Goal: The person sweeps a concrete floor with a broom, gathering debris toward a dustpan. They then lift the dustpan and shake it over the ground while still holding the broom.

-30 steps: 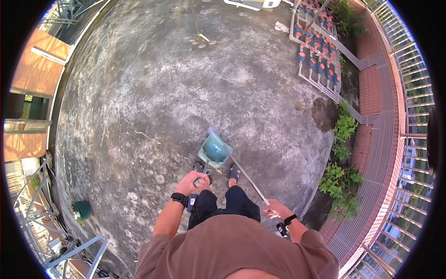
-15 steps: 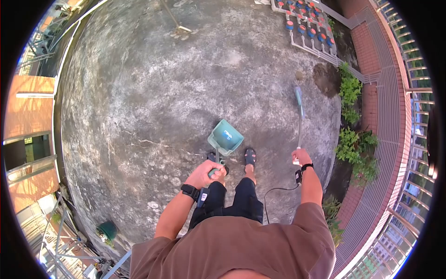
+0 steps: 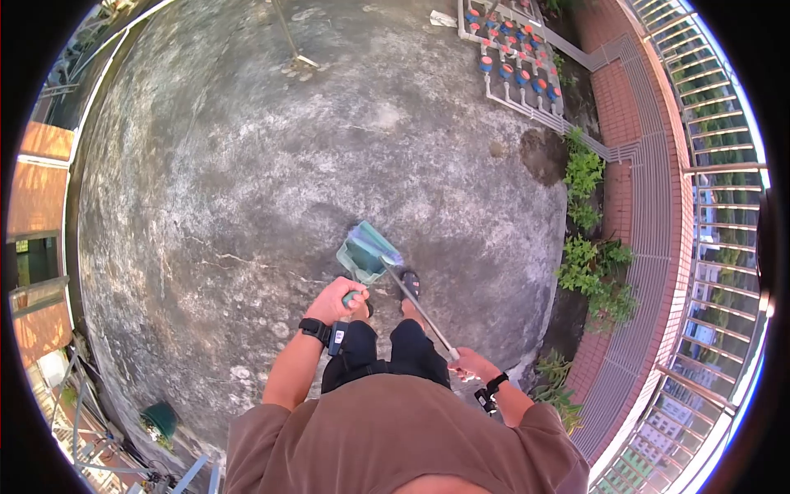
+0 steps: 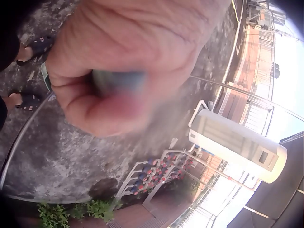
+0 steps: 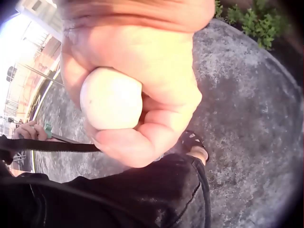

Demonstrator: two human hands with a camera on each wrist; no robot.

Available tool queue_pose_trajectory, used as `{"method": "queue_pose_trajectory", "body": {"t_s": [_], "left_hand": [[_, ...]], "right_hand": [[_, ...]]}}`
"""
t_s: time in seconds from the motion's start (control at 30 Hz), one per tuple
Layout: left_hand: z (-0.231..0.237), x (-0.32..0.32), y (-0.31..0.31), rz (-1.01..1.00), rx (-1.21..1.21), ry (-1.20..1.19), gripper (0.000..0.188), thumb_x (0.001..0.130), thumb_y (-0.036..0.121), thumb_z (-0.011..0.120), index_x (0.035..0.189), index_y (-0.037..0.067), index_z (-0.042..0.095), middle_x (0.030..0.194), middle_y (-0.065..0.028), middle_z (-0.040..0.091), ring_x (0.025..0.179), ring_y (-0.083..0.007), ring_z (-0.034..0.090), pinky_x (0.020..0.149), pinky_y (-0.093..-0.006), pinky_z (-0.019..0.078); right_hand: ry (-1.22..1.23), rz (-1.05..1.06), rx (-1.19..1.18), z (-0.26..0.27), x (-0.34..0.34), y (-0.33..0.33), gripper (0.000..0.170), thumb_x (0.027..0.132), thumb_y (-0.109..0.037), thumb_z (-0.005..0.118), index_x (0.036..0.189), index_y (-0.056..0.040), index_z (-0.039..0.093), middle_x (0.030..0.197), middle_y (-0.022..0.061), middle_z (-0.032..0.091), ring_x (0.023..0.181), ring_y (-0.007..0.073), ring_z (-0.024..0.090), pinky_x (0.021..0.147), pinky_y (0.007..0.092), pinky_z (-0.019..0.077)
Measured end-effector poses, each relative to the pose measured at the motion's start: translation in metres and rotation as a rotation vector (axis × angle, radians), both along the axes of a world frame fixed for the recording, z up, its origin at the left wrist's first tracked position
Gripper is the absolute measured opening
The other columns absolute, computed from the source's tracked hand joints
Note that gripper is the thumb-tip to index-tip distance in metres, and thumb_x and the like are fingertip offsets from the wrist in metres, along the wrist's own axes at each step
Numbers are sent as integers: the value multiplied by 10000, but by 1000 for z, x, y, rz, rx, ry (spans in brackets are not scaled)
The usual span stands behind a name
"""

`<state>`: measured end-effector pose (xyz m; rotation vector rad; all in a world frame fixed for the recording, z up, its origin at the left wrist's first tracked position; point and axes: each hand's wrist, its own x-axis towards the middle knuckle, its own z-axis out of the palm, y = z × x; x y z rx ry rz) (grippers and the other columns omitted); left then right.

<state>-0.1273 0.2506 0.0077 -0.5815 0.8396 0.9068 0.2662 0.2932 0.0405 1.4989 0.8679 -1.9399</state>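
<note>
My left hand (image 3: 336,300) grips the green handle of a dustpan (image 3: 354,262), which sits just ahead of my feet. In the left wrist view its fingers (image 4: 95,114) curl round the blurred handle end. My right hand (image 3: 474,365) holds a broom (image 3: 421,314) by the top of its long pole. The broom's bluish bristle head lies across the dustpan's opening in the head view, hiding part of its inside. Seen from the right wrist, the pole's rounded white end (image 5: 111,99) pokes out of the curled fingers.
Rough, stained concrete (image 3: 247,181) surrounds my sandalled feet. Pipes with several blue and red water meters (image 3: 518,62) stand ahead on the right, beside green plants (image 3: 584,272) and a brick wall (image 3: 613,107). A green pot (image 3: 160,420) sits back left; a pole (image 3: 288,37) stands ahead.
Half a second ago the broom reached far out to the right, apart from the dustpan. Now the right hand has come back inward, and the broom head overlaps the dustpan, roughly as a second ago.
</note>
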Motion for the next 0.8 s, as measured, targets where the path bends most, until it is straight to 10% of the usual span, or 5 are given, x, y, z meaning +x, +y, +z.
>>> {"method": "queue_pose_trajectory", "body": {"t_s": [0.33, 0.67, 0.8], "left_hand": [[32, 18, -17, -4, 58, 110, 114, 808, 21, 513, 761, -80, 488, 595, -25, 431, 441, -52, 384, 346, -168, 274], [12, 21, -27, 70, 118, 163, 107, 818, 29, 495, 753, -54, 510, 618, -32, 480, 456, -53, 417, 363, -162, 305], [4, 18, -46, 191, 180, 82, 105, 809, 43, 510, 733, -26, 486, 617, -33, 466, 455, -63, 408, 355, -170, 301]], "right_hand": [[15, 50, 331, -22, 1, 86, 168, 727, -28, 565, 789, -34, 409, 560, 62, 475, 433, 159, 477, 375, 310, 387], [107, 394, 75, -28, -56, 32, 92, 716, -14, 552, 739, -15, 463, 546, 60, 503, 462, 160, 527, 364, 298, 414], [37, -41, -105, 21, -72, 47, 136, 737, -37, 579, 754, -46, 445, 549, 30, 480, 429, 127, 492, 381, 288, 423]]}}
